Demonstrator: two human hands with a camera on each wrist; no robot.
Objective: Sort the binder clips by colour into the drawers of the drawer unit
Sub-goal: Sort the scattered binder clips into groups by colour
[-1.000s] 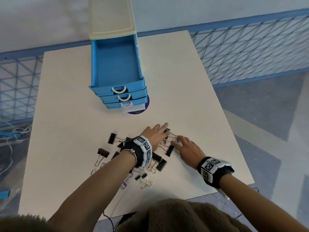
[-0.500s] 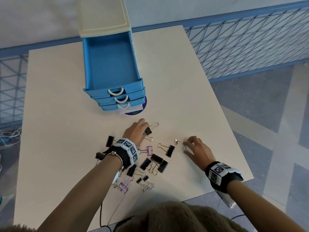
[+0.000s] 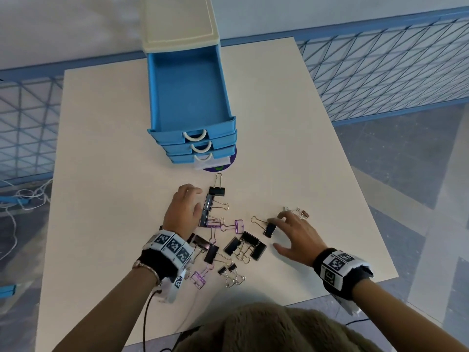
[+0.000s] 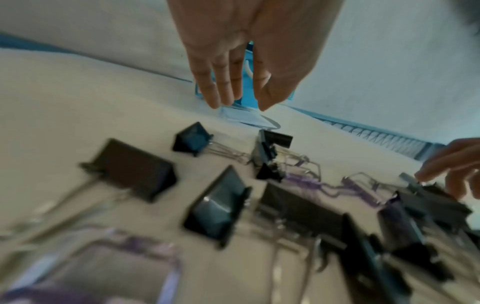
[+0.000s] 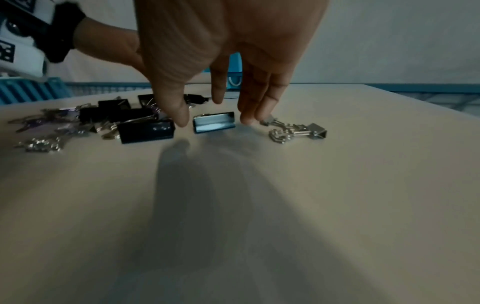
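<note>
On the tabletop [image 3: 106,199], in front of the drawer unit [image 3: 177,24], a loose scatter of binder clips is recorded: mostly black, several purple, and a small silver group set apart to the right. All three blue drawers are pulled out, stepped one above another; the top drawer [image 3: 189,90] is seen to hold nothing, so no sorting is judged done yet. Compared with half a second ago, the left hand [image 3: 181,212] has been drawn back slightly from the far black clip [image 3: 217,191], which now lies free just beside its fingertips; the grip of this hand is loosely open, fingers relaxed and extended, nothing held. The right hand [image 3: 295,233] has been shifted inward from the silver clips [image 3: 297,212] towards a single black clip [image 3: 269,229]; in the right wrist view its thumb and fingers are spread either side of that clip [image 5: 214,122], fingertips down near the tabletop, with no pinch made so far. The change is read as the spreading of the heap giving way to picking: black clips are the likely first colour, and the pulled-out top drawer is the nearest place for them.
</note>
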